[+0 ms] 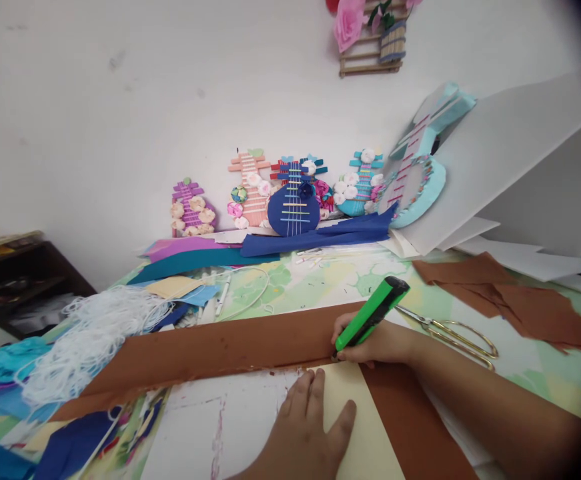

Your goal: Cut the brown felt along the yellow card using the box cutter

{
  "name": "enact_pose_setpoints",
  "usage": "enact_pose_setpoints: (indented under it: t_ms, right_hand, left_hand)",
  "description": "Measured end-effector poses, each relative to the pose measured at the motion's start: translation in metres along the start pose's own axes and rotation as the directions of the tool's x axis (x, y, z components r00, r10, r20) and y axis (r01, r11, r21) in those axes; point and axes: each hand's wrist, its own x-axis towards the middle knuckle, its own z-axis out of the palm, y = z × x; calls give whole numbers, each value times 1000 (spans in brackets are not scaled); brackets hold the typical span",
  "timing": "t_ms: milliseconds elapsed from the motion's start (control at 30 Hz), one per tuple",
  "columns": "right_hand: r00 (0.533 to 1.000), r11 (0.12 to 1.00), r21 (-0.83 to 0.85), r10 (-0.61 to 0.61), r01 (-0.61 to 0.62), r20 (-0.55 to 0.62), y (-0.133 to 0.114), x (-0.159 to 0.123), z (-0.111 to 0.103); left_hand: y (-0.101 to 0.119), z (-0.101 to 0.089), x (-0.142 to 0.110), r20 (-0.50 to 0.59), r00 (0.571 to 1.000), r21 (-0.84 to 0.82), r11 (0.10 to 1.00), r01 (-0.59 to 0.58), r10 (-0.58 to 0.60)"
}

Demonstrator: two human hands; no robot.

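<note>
Clasping green marker — right fingers curled; left fingers spread on cream sheet

Green marker, black-ended, slanting, top leaning right, tip down near brown sheet's lower edge. Brown sheet long, flat, stretched toward desk's left edge; brown also right of cream sheet. White card, broken purplish lines, beside cream sheet, toward desk's near edge; whether joined, hard to tell.
</note>
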Motion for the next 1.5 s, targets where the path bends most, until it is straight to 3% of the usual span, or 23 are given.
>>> enact_pose_setpoints:
  t_ms: [267, 467, 733, 933, 1167, 1500]
  right_hand:
    - [997, 1000, -19, -14, 12, -77, 4, -2, -1]
    - [998, 996, -87, -35, 30, -59, 2, -3, -1]
    - [998, 999, 14, -35, 36, -46, 7, -4, -7]
    - [999, 999, 2, -37, 37, 21, 5, -5, -10]
    - [1000, 999, 47, -15, 14, 15, 7, -8, -16]
    - [999, 1000, -24, -17, 18, 29, 12, -7, -21]
  left_hand:
    - [-1, -2, 2, 38, 999, 22, 1000, -11, 10]
    - [-1, -6, 2, 42, 999, -12, 1000, -18, 18]
    - [-1, -10, 4, 78, 997, -36, 999, 2, 1]
    - [-3, -18, 7, 180, 984, -142, 990, 12, 14]
    - [-2, -15, 8, 293, 955, -188, 978, 92, -34]
    - [-5, -5, 5, 266, 964, -155, 986, 69, -25]
